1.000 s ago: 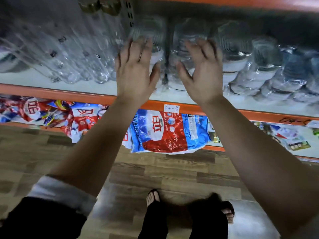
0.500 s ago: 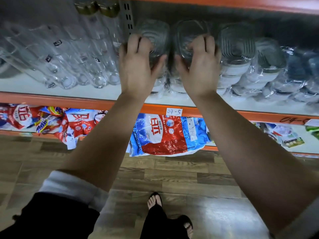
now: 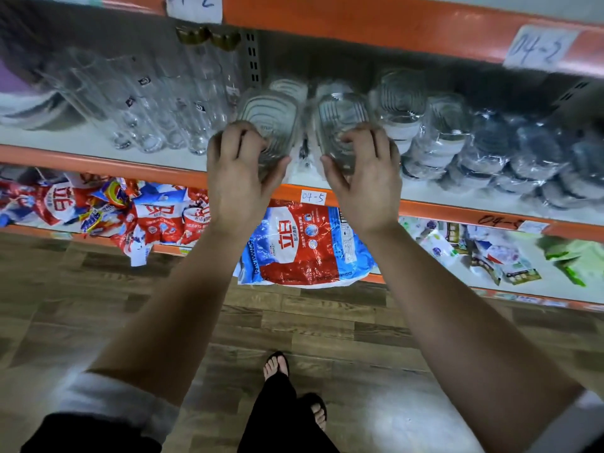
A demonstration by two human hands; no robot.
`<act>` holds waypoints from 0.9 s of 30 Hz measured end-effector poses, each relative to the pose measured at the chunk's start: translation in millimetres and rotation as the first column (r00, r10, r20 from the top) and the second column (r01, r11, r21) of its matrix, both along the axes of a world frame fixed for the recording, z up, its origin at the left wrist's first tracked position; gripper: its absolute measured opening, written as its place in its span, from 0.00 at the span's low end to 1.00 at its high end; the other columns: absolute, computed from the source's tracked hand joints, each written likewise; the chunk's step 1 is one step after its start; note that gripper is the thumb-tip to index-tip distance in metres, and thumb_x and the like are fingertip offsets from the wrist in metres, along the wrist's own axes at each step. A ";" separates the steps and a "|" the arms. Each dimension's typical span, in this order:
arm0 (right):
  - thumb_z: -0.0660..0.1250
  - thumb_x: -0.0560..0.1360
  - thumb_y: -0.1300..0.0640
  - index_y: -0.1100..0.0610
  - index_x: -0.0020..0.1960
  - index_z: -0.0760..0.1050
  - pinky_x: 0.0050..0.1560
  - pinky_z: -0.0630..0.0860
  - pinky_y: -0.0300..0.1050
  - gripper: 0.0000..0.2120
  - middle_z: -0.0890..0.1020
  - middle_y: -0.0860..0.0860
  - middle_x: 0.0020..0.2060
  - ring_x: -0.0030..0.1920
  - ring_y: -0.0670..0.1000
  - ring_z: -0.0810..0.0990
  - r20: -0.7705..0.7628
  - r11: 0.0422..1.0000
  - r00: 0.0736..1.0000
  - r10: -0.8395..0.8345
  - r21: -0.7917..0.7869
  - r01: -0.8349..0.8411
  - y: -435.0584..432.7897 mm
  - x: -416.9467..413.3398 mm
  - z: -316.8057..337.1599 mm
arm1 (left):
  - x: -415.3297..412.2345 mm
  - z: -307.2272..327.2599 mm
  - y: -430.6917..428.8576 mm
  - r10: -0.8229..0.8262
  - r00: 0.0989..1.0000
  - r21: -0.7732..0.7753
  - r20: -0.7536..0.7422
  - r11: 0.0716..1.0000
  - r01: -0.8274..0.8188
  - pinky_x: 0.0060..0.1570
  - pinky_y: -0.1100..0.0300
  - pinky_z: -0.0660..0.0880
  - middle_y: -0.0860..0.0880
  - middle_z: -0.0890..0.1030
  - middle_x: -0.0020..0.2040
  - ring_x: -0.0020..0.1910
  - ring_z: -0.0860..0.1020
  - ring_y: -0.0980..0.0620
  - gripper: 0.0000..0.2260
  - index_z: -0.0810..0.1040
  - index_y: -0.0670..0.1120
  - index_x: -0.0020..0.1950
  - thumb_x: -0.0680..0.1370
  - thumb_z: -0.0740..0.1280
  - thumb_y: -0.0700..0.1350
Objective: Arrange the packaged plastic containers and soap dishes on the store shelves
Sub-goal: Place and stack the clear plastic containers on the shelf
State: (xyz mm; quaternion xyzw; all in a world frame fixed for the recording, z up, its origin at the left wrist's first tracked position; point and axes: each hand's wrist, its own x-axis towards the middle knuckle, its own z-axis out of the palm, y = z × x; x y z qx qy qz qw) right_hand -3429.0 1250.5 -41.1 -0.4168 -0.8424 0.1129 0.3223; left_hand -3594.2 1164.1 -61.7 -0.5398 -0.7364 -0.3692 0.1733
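Two stacks of clear plastic containers in film wrap stand side by side on the middle shelf (image 3: pixel 98 153). My left hand (image 3: pixel 240 173) grips the front of the left stack (image 3: pixel 269 117). My right hand (image 3: pixel 366 178) grips the front of the right stack (image 3: pixel 343 116). Both stacks lean toward me with their ribbed lids facing the camera. More wrapped clear containers (image 3: pixel 400 103) stand just right of them, then a row of darker wrapped containers (image 3: pixel 529 152) runs to the far right.
Tall clear glass bottles (image 3: pixel 157 103) fill the shelf's left part. The lower shelf holds red and blue detergent bags (image 3: pixel 304 246) and small packets (image 3: pixel 490 253). An orange upper shelf edge (image 3: pixel 359 24) hangs overhead. Wooden floor and my sandalled feet (image 3: pixel 277 364) lie below.
Both hands went from flat against the stacks to curled around their fronts and drew back toward the shelf's front edge. The view tilted upward.
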 end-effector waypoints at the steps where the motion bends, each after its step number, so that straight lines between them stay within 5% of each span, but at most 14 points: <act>1: 0.65 0.77 0.47 0.59 0.59 0.75 0.52 0.74 0.49 0.18 0.76 0.56 0.60 0.62 0.60 0.73 0.001 1.000 1.000 0.013 0.006 -0.013 -10.3 8.8 5.2 | 6.4 5.1 -12.4 -0.006 1.000 0.014 -0.006 1.000 0.006 0.56 0.51 0.68 0.38 0.77 0.54 0.54 0.75 0.40 0.16 0.77 0.38 0.50 0.77 0.68 0.52; 7: 0.63 0.77 0.44 0.60 0.57 0.76 0.48 0.75 0.46 0.20 0.77 0.56 0.58 0.59 0.59 0.75 -0.006 0.993 0.998 0.055 0.106 -0.054 -59.6 54.2 49.9 | 39.6 51.8 -72.4 -0.074 0.995 0.048 -0.066 0.996 0.078 0.56 0.47 0.72 0.37 0.77 0.53 0.55 0.73 0.43 0.18 0.78 0.37 0.48 0.79 0.66 0.54; 16: 0.69 0.76 0.52 0.60 0.57 0.74 0.62 0.71 0.54 0.15 0.75 0.58 0.60 0.61 0.59 0.73 -0.186 0.967 0.980 0.071 0.253 -0.022 -54.5 80.7 134.3 | 27.1 167.8 -68.1 -0.157 0.982 0.047 -0.102 0.986 0.162 0.58 0.52 0.68 0.38 0.77 0.57 0.56 0.75 0.37 0.15 0.78 0.38 0.52 0.76 0.69 0.49; 27: 0.69 0.76 0.52 0.60 0.62 0.76 0.62 0.68 0.50 0.18 0.76 0.57 0.60 0.62 0.63 0.72 0.027 0.993 1.000 -0.004 0.121 0.001 39.9 26.2 192.0 | -70.1 218.3 19.0 -0.166 0.986 -0.141 -0.003 0.976 0.164 0.57 0.46 0.71 0.40 0.75 0.55 0.54 0.74 0.37 0.16 0.75 0.38 0.54 0.77 0.69 0.51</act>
